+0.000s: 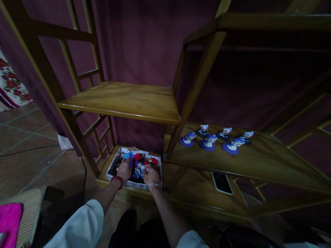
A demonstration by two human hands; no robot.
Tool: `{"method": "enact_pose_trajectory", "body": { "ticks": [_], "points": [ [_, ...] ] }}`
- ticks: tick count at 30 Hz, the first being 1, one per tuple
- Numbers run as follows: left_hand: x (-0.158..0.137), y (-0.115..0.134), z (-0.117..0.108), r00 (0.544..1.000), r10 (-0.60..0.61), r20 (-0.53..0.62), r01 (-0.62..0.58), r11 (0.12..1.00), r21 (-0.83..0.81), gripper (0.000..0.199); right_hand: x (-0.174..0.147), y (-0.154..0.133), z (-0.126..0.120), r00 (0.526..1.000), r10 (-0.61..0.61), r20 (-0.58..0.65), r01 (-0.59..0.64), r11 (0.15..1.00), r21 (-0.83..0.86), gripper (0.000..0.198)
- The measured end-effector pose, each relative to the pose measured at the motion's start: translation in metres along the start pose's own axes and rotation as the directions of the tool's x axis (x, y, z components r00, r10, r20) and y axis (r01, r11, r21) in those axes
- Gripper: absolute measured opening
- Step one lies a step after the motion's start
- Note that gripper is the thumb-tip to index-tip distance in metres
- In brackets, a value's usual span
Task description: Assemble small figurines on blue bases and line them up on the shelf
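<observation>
A white-rimmed cardboard box (111,170) stands on the low left shelf, full of small colourful figurines (138,168) in blue, red, white and black. Both my hands reach down into it. My left hand (124,170), with a red bead bracelet at the wrist, is closed at the box's left side against a blue figurine (130,163). On the right side, my right hand (151,174) has curled fingers among the figurines; what they hold is partly hidden. A thin pale bracelet circles that wrist.
Several figurines on round bases, purple-blue ones (209,142) and black ones (224,134), stand upright on the right shelf (267,167). A smartphone (222,182) lies on the lower board. Above the box juts a wooden shelf (126,100). A pink cloth (10,223) lies at far left.
</observation>
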State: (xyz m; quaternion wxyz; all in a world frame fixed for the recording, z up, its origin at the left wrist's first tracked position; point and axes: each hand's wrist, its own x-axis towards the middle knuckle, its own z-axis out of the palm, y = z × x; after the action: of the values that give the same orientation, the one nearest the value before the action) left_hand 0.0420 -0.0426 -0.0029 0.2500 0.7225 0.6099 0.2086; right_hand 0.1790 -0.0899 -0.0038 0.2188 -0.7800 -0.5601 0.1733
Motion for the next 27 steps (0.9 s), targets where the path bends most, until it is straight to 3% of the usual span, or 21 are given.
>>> {"method": "enact_pose_trajectory", "body": {
  "ticks": [15,27],
  "points": [
    [-0.039,0.033,-0.005,1.000,0.004,0.004,-0.003,0.973,-0.229,0.054,-0.023,0.000,-0.025,0.998,-0.023,-0.065,0.041,0.956,0.290,0.028],
    [-0.084,0.049,-0.019,0.999,0.048,-0.012,-0.049,0.915,-0.400,0.060,-0.061,-0.007,-0.053,0.993,-0.043,-0.107,0.079,0.928,0.364,0.032]
  ]
}}
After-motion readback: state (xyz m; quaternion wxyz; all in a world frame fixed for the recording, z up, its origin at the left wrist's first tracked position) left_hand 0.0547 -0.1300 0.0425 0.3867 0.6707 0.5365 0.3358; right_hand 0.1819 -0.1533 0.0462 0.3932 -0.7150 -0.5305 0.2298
